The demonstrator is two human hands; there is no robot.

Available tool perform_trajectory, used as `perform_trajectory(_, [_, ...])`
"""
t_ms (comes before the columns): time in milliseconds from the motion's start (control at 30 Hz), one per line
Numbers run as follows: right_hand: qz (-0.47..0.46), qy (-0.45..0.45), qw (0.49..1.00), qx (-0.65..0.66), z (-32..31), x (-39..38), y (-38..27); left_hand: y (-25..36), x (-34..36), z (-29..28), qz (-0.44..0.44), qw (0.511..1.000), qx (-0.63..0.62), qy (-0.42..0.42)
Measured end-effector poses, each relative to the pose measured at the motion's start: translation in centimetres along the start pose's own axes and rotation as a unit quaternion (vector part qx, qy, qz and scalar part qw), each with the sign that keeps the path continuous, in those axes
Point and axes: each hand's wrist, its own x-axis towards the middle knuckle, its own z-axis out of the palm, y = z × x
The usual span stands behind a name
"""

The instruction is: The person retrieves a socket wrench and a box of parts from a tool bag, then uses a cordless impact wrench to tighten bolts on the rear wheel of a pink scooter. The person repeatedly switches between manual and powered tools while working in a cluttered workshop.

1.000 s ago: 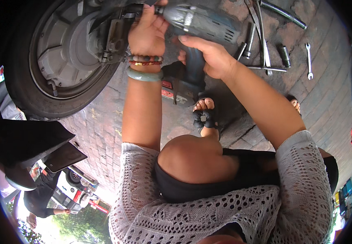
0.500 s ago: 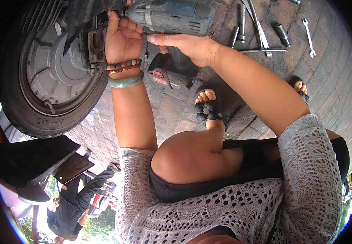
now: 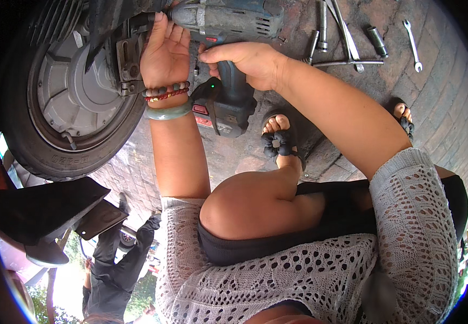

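Note:
My right hand [image 3: 250, 62] wraps round the grip of a blue-grey cordless impact wrench [image 3: 234, 19], which lies level with its nose to the left. Below the grip hangs its black and red battery pack [image 3: 218, 116], and a small green light shows there. My left hand [image 3: 165, 59], palm toward me, reaches up to the wrench's nose beside a black vehicle part. Its thumb and fingers close in there; what they hold is hidden. Just left of this hand are a metal bracket [image 3: 130, 62] and a wheel [image 3: 82, 102] with a black tyre.
On the brick paving [image 3: 331, 97] to the right lie a spanner [image 3: 413, 46], a dark socket [image 3: 376, 42] and several long metal tools [image 3: 347, 38]. My sandalled foot [image 3: 277, 135] stands below the wrench. A black panel [image 3: 50, 210] juts in at lower left, with another person [image 3: 118, 270] beyond.
The wrench's battery end has swung down and left and turned, and a green light now shows on it. My left hand stays near the nose. The person behind has shifted.

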Motion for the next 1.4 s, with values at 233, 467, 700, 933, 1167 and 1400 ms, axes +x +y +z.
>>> perform_trajectory(233, [0.009,-0.003,0.999,-0.04,0.2,-0.8,-0.8,-0.1,0.7,-2.2,0.002,0.999,-0.026,-0.04])
perform_trajectory(467, [0.025,0.004,0.999,-0.042,-0.3,-0.5,-0.4,-0.9,-1.5,2.1,0.046,0.996,0.0,0.078])
perform_trajectory(700, [0.004,-0.018,0.999,-0.03,0.1,-0.7,-1.3,-3.9,1.4,-7.8,0.31,0.869,0.341,0.181])
perform_trajectory(933, [0.001,0.005,1.0,-0.027,-0.3,-0.8,-1.4,-2.4,4.7,-7.0,0.227,0.969,-0.101,0.011])
perform_trajectory(1167, [0.0,0.04,0.998,-0.047,-0.3,-0.7,-1.5,-2.5,4.8,-6.2,0.243,0.966,-0.086,0.026])
perform_trajectory(1400, [-0.011,0.016,0.999,0.035,0.0,-0.5,-1.1,-2.2,4.8,-6.8,0.259,0.964,-0.064,-0.013])
